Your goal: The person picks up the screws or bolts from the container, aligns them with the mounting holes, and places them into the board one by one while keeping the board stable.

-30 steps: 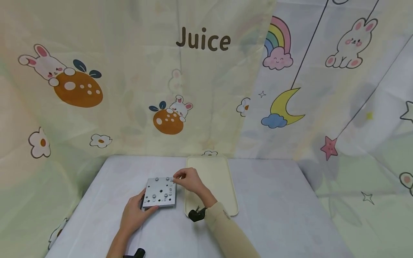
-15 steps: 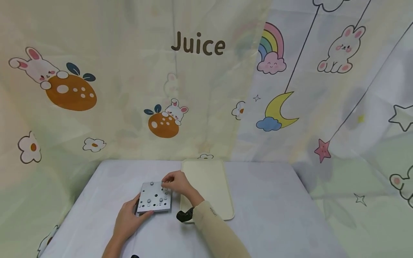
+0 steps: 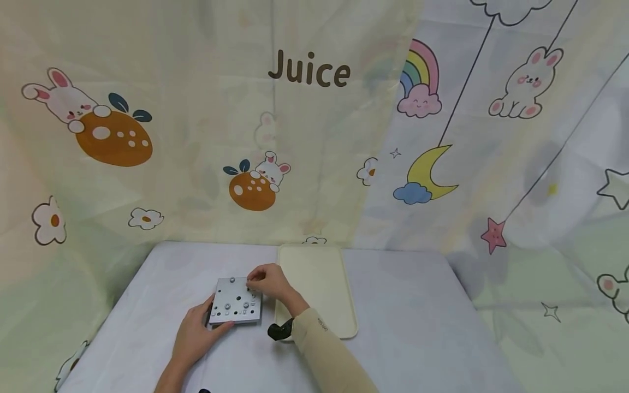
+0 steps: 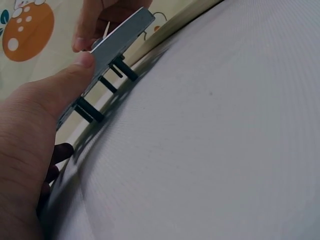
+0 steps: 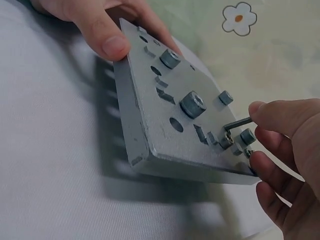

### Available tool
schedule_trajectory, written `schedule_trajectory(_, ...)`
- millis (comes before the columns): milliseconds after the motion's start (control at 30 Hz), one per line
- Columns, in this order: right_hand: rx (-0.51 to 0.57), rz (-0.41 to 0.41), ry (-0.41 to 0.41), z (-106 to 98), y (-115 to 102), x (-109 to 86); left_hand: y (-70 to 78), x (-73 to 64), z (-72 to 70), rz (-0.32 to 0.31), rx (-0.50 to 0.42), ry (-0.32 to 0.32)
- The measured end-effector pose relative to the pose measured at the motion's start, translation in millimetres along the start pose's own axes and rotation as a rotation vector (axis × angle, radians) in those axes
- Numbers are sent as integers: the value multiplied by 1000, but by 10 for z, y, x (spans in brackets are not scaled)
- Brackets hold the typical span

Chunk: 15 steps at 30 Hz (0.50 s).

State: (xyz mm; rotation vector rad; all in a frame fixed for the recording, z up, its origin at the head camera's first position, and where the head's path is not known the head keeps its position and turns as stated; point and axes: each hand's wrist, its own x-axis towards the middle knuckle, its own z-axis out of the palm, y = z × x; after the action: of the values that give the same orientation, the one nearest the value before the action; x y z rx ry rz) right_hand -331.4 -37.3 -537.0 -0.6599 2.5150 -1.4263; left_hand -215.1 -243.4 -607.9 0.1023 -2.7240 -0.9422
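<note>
Lower left of centre I see the left hand (image 3: 195, 334) gripping a square grey metal plate (image 3: 230, 295); near its upper-right corner, the right hand (image 3: 271, 281) pinches an L-shaped dark metal key (image 5: 240, 123), reaching left, in its wrist view, to a round grey bolt (image 5: 226, 141).

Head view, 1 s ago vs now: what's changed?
Relative to the metal plate, the right hand moved left from its far right corner, now covering part of the top that showed before. No grip visibly taken or released. Unchanged: left hand holding the plate, tray at its right.
</note>
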Motion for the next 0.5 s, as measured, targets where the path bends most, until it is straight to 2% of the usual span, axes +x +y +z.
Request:
schedule_trajectory(167,-17,-2,21,-16,32,4,17,9,-9,-6,-2,-10)
schedule_trajectory(500,-7,-15,-8,-12,55,18,-4,4,3,-11,1,-15)
